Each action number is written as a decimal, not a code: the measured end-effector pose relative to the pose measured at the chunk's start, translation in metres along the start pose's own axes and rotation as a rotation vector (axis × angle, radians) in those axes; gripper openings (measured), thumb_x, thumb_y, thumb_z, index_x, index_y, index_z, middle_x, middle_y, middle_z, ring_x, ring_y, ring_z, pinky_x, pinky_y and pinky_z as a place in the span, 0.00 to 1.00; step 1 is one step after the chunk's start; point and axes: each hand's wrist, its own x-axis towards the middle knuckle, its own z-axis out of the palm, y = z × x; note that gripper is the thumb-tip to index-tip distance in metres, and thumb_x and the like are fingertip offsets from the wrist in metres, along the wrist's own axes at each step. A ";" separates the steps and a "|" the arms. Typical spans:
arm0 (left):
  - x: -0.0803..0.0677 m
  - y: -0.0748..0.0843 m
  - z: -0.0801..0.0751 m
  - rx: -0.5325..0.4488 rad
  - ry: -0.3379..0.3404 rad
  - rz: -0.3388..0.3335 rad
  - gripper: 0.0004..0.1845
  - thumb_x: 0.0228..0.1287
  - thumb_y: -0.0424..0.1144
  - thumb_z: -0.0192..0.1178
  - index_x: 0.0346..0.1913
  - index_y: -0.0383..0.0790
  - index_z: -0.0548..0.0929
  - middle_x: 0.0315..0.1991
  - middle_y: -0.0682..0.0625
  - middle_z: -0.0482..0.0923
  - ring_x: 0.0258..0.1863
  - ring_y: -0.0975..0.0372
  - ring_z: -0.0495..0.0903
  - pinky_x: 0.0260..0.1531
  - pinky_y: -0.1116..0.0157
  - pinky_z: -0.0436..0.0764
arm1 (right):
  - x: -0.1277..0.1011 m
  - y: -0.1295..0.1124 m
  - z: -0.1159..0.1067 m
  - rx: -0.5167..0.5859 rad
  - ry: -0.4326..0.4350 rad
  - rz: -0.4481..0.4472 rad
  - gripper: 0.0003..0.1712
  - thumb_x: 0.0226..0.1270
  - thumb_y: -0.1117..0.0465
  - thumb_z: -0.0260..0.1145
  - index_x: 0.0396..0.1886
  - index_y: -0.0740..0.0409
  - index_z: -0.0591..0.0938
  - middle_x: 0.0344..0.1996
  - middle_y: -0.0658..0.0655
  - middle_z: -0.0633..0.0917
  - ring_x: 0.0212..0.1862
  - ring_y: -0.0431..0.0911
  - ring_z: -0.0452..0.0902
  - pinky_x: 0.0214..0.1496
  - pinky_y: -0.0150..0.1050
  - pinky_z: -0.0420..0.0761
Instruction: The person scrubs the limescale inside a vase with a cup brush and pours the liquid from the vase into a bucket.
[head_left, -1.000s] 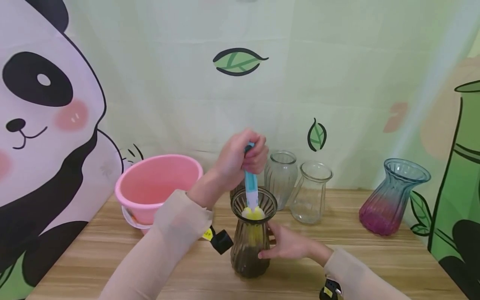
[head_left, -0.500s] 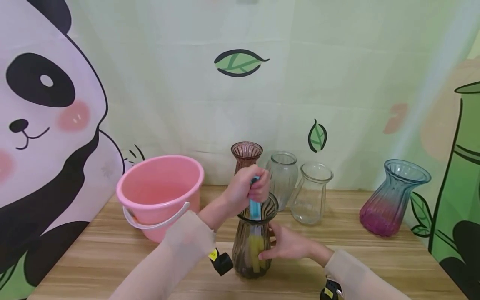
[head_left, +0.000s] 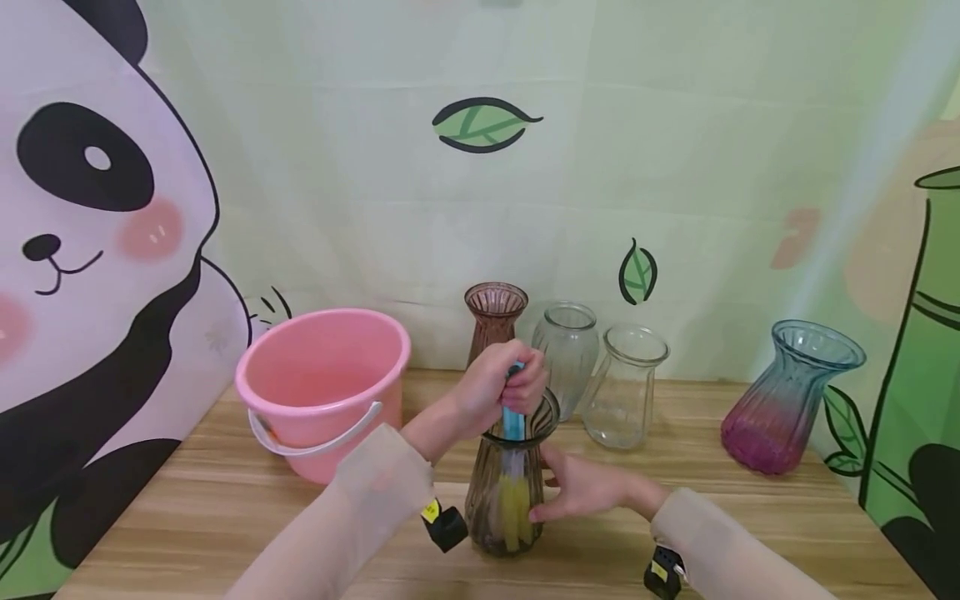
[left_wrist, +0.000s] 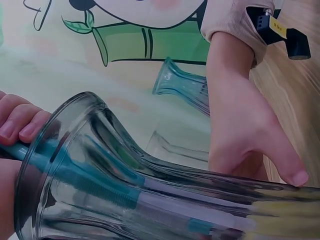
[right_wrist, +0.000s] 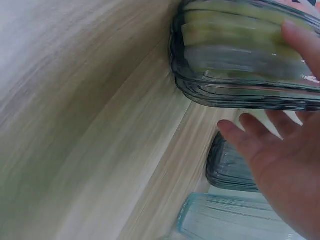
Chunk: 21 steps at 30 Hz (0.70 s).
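Note:
A dark grey ribbed glass vase [head_left: 486, 517] stands upright on the table. My left hand [head_left: 504, 385] grips the blue handle [head_left: 514, 423] of a sponge bottle brush above the vase's mouth. Through the glass shows the brush's yellow sponge head [head_left: 516, 508], low in the vase. My right hand [head_left: 588, 490] holds the vase by its right side, thumb at the front; the fingers behind are partly hidden in the head view. In the left wrist view the brush's blue and white shaft [left_wrist: 180, 210] runs inside the vase. The right wrist view shows the vase's base [right_wrist: 185, 90] near the fingers.
A pink bucket [head_left: 251, 385] with a white handle stands at the left. Behind the grey vase are a reddish-brown vase [head_left: 495, 321] and two clear glass vases [head_left: 570, 350]. A blue-to-pink vase [head_left: 783, 408] stands at the right, before a printed curtain [head_left: 360, 208].
My left hand has moved down, pushing the brush's yellow head from the vase's neck to near its bottom. The right hand stays at the vase's side. The reddish-brown vase has come into view.

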 end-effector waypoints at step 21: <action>0.024 0.078 0.014 0.028 -0.010 0.074 0.20 0.60 0.34 0.32 0.09 0.47 0.55 0.07 0.58 0.52 0.08 0.66 0.49 0.13 0.70 0.49 | 0.003 0.006 0.010 0.122 0.096 0.012 0.47 0.44 0.63 0.74 0.61 0.68 0.57 0.56 0.64 0.70 0.59 0.57 0.69 0.54 0.33 0.75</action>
